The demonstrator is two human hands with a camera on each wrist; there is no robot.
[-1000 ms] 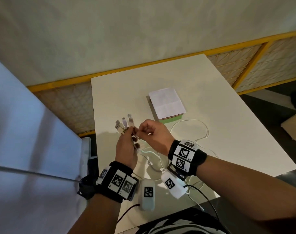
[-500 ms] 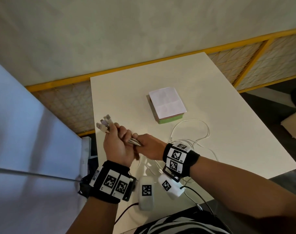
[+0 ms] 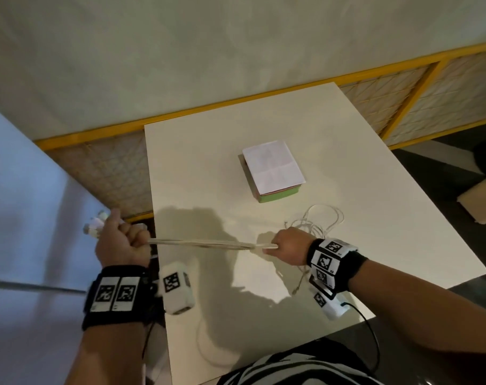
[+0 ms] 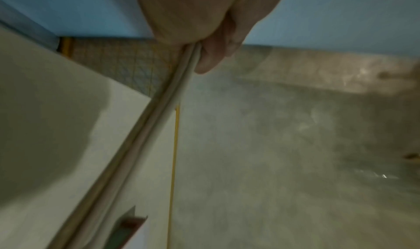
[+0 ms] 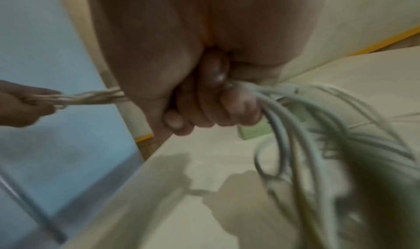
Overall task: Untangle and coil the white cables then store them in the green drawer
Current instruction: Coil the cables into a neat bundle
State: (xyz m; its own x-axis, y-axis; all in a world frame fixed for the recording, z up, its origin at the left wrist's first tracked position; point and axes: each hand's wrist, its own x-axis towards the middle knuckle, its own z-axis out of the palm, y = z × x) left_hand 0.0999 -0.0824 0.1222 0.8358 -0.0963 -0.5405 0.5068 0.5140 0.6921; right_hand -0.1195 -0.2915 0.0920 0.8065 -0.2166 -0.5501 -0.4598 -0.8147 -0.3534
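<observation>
A bundle of white cables [image 3: 203,243] runs taut between my two hands above the white table [image 3: 208,168]. My left hand [image 3: 122,240] hangs past the table's left edge, fist closed round the cables [image 4: 168,100], with several plug ends [image 3: 96,223] sticking out behind it. My right hand [image 3: 284,247] grips the same bundle [image 5: 90,97] over the table. Behind my right hand the loose cable loops [image 3: 319,220] lie tangled on the table, blurred loops [image 5: 318,120] in the right wrist view. The green drawer box [image 3: 277,196] sits mid-table under a white paper sheet [image 3: 273,166].
A blue-grey panel [image 3: 28,190] stands left of the table. Yellow-framed mesh panels [image 3: 402,90] run behind it. A cardboard box [image 3: 483,198] sits on the dark floor at the right. Wrist cameras [image 3: 176,291] hang below both wrists.
My hands have pulled apart: the left moved left off the table edge, the right slid right along the bundle, so the cables now stretch straight between them.
</observation>
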